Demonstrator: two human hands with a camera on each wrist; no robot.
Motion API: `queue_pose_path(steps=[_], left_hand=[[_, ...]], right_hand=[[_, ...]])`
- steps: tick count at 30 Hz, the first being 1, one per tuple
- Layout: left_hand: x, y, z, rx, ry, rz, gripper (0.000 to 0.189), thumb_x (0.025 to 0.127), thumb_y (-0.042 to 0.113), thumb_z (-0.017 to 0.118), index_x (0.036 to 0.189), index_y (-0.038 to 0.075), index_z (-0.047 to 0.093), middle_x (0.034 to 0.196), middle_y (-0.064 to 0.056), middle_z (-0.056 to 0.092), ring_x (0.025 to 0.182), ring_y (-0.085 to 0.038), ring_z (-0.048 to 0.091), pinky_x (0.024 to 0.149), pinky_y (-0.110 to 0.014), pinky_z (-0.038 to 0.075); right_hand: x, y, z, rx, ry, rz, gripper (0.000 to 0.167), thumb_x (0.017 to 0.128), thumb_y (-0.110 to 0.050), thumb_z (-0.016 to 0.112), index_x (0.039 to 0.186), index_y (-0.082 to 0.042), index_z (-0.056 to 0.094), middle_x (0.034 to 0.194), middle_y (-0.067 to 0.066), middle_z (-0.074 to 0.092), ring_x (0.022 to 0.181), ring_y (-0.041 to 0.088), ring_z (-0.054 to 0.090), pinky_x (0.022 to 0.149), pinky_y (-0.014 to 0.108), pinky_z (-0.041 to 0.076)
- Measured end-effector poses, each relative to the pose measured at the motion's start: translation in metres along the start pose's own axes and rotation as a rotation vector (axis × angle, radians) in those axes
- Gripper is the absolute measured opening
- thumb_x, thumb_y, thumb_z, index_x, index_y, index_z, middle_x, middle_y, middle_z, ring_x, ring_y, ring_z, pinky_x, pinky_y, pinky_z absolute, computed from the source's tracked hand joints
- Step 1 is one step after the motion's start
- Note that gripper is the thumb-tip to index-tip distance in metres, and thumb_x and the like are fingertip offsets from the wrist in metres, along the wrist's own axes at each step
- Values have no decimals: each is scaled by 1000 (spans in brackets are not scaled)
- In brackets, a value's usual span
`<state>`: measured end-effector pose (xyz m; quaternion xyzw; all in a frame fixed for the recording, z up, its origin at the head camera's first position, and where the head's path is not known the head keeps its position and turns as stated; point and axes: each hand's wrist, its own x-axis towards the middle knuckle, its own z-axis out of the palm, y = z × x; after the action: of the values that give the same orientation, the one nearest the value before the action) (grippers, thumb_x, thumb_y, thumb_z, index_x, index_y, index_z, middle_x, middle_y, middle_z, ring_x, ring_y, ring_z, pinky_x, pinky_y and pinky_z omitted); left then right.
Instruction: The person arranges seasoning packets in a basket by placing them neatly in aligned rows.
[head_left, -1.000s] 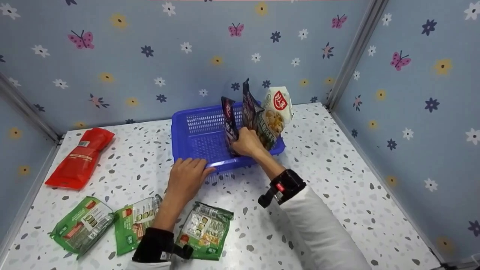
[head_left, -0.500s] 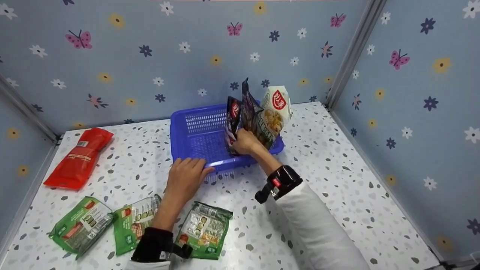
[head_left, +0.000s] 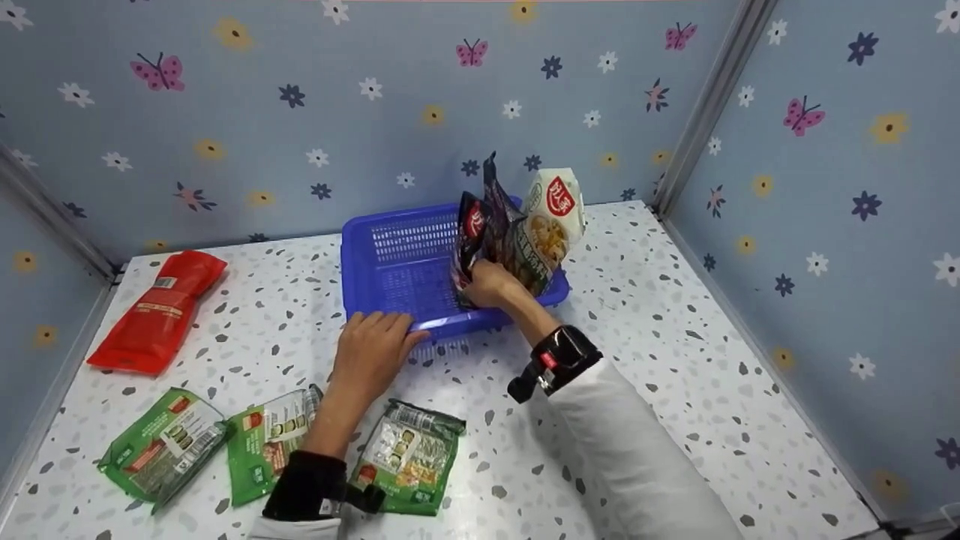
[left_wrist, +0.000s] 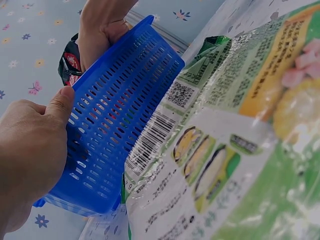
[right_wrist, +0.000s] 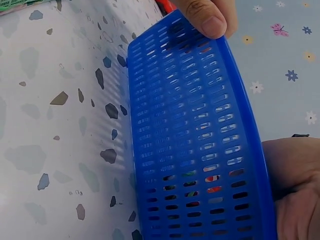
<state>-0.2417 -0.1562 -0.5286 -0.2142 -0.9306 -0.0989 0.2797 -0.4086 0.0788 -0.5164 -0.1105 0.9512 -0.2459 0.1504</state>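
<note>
My left hand (head_left: pixel 371 352) grips the near rim of a blue plastic basket (head_left: pixel 390 289), its thumb on the outside wall in the left wrist view. Inside the basket's right half, my right hand (head_left: pixel 495 285) holds the lower part of a dark food pouch (head_left: pixel 469 232) with a red logo; its fingertips are partly hidden. That pouch stands upright against another dark pouch (head_left: pixel 496 202). To their right leans a white-topped food pouch (head_left: pixel 551 217) with a red logo. In the right wrist view the basket wall (right_wrist: pixel 195 120) hides most of the pouches.
Green-and-white food packets lie in front: one (head_left: pixel 165 446) at far left, one (head_left: pixel 270 442) partly behind the left forearm, one (head_left: pixel 409 457) near the middle. A red packet (head_left: pixel 161 311) lies left of the basket. Patterned walls (head_left: pixel 300 45) enclose the speckled table (head_left: pixel 637 300).
The leftmost dark pouch has shifted right and turned, its logo now facing forward, closer to the pouch beside it. My right hand moved slightly with it. My left hand stays on the rim.
</note>
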Motion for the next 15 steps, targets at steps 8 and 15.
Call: queue_pose_path(steps=[8,15], left_hand=[[1,0,0,-6,-4,3,38,110,48,69,106,11,75,96,-11,84,84,-33,76,77,-44,55],[2,-1,0,-23,-24,-9,37,110,48,69,104,11,73,94,-10,82,81,-30,72,75,-42,52]], right_hand=[[-4,0,-7,21,3,38,20,100,-24,73,105,-8,64,116,14,71,106,31,64,95,45,55],[-3,4,-8,55,88,39,43,94,-24,74,127,1,66,129,21,75,117,35,69,101,49,58]])
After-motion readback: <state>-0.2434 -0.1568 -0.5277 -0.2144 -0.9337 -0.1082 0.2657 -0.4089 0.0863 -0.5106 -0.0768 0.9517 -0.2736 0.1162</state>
